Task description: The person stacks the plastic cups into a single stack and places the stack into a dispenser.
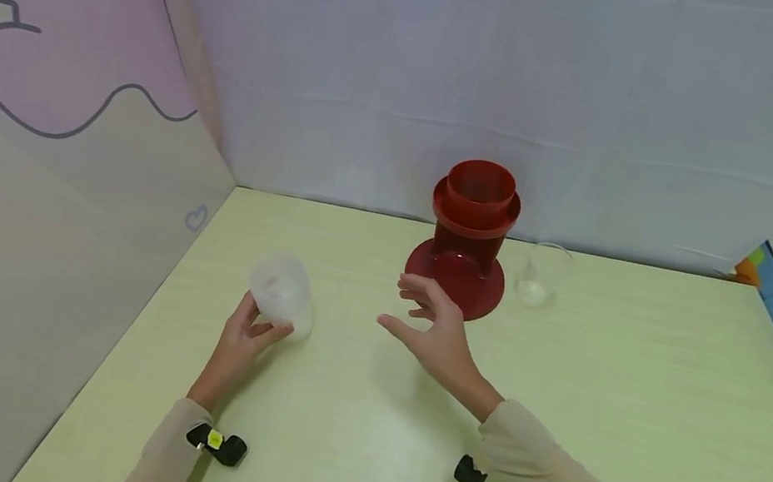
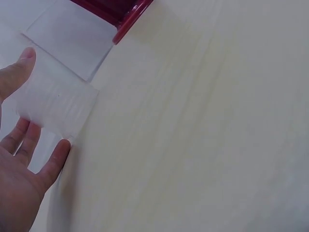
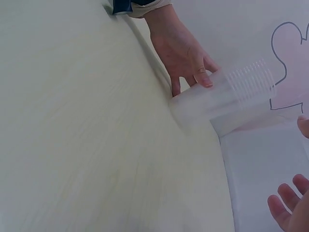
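My left hand holds a stack of clear plastic cups at the left of the table, thumb on one side and fingers on the other. In the right wrist view the stacked cups lean away from the hand, their several ringed rims at the far end. My right hand is held over the middle of the table, fingers spread and thumb apart, with nothing in it. Just beyond its fingers stands a dark red plastic holder with a round base and an open tube top.
A single clear cup stands on the table to the right of the red holder. The pale yellow table meets a white cloth at the back. Printed cloths hang along both sides.
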Available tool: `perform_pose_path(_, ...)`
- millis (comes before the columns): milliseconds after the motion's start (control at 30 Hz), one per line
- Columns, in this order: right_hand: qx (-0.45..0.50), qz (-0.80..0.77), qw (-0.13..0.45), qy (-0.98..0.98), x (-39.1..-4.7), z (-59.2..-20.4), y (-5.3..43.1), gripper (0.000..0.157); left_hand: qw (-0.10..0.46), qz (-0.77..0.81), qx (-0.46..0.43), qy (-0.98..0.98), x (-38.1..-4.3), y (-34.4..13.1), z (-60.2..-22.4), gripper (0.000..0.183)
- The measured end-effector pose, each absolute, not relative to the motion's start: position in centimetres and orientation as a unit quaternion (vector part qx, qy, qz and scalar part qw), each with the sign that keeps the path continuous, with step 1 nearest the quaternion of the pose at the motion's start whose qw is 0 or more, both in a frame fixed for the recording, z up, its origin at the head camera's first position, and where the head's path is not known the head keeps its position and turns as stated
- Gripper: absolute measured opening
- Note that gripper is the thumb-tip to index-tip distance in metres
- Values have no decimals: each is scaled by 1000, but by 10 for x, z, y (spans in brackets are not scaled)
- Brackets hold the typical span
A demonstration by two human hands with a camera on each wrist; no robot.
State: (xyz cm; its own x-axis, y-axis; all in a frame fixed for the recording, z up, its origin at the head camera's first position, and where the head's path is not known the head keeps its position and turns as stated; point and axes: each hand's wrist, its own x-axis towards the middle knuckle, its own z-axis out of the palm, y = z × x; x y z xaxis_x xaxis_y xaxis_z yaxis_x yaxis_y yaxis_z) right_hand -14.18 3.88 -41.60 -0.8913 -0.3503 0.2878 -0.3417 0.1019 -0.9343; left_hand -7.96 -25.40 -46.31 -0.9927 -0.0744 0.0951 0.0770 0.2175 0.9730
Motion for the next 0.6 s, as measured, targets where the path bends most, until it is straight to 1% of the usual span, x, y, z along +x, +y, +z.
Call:
perform_pose_path(167, -214, -626, -7, 749, -137, -418, 52, 53, 60, -628, 0, -776, -79, -253, -462, 75)
perform_pose_path(333, -195, -626, -8, 755, -125, -405, 63, 51, 61, -630, -2, -774, -79, -252, -461, 75)
perform_pose_path(433, -181, -620, -4, 764, -119, -399, 70, 52, 63, -629, -3, -775, -79, -252, -461, 75)
perform_pose_path(600, -148, -618, 9, 772, -118, -402, 82, 53, 62, -629, 0, -775, -78, -252, -460, 74)
